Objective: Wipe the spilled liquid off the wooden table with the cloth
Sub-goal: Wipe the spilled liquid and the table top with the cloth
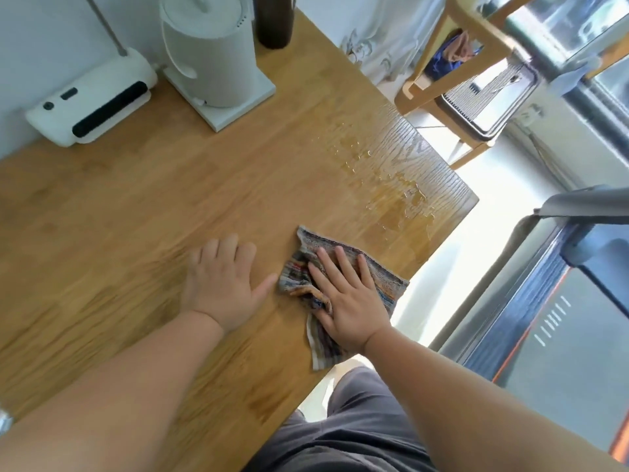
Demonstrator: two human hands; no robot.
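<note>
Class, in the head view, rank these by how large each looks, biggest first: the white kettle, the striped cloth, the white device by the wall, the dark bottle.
1. white kettle
2. white device and striped cloth: they look alike; the cloth is nearer the camera and partly under the right hand, so unsure
3. dark bottle, cut off by the frame

Home: kettle (pixel 211 52), wooden table (pixel 136 199), chair (pixel 466 63)

No text, label, brand or number can be read anywhere: the white appliances at the far left of the table show only unmarked buttons, and everything else is too blurred to tell.
</note>
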